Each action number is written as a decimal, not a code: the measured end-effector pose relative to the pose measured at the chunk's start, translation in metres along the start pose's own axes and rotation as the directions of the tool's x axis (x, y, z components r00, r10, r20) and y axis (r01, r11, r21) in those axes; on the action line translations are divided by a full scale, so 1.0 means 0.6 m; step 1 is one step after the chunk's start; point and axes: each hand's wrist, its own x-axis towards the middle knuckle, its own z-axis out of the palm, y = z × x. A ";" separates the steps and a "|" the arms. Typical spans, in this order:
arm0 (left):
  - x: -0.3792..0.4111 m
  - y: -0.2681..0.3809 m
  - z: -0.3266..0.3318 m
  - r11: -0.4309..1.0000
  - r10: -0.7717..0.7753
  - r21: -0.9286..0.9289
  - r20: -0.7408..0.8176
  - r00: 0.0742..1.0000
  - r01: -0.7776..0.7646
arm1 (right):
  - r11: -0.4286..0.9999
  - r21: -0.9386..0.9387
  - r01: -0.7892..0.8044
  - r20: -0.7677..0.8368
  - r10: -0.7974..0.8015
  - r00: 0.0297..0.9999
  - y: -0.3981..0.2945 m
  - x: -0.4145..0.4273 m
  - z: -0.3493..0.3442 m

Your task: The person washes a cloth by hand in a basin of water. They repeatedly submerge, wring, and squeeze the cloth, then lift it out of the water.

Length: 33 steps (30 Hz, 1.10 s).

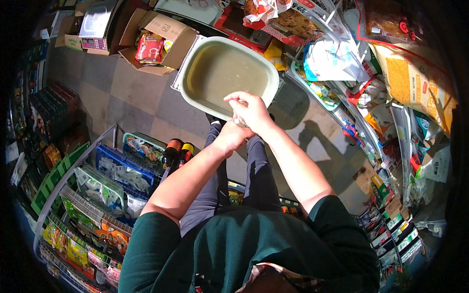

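A pale oval plastic basin (273, 78) holds murky grey-brown water (227, 69) in front of me. Over its near rim, my right hand (253, 110) and my left hand (232, 136) come together around a small wadded cloth (240, 121), greyish brown and mostly hidden by the fingers. The left hand sits lower and nearer my body, its fingers curled. My right hand lies above it, with the index finger and thumb bent over the wad.
A carton (179, 40) with red packets stands left of the basin on the tiled floor (135, 91). Wire shelving (117, 128) with baskets and two dark bottles (174, 150) is at my left. Shelves of packaged food (399, 80) curve along the right.
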 end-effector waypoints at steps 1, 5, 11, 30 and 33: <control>0.011 0.001 0.002 0.996 0.078 0.034 -0.054 0.995 -0.076 | 1.000 -0.029 0.002 -0.051 -0.004 0.999 0.017 0.014 0.001; 0.074 -0.035 -0.038 0.890 0.088 0.456 -0.176 0.981 0.002 | 0.981 -0.195 0.013 -0.209 -0.055 0.976 0.063 0.065 0.009; 0.088 0.004 -0.045 0.748 0.094 0.659 -0.223 0.970 0.079 | 0.911 -0.393 -0.125 -0.284 0.010 0.959 0.052 0.090 0.011; -0.059 0.018 -0.005 0.859 0.020 -0.471 0.424 0.906 0.201 | 0.897 0.433 -0.087 0.420 -0.115 0.900 -0.062 -0.019 -0.081; -0.102 0.016 0.055 0.553 0.260 -0.705 0.652 0.713 0.443 | 0.765 0.641 -0.058 0.504 -0.363 0.784 -0.095 -0.037 -0.066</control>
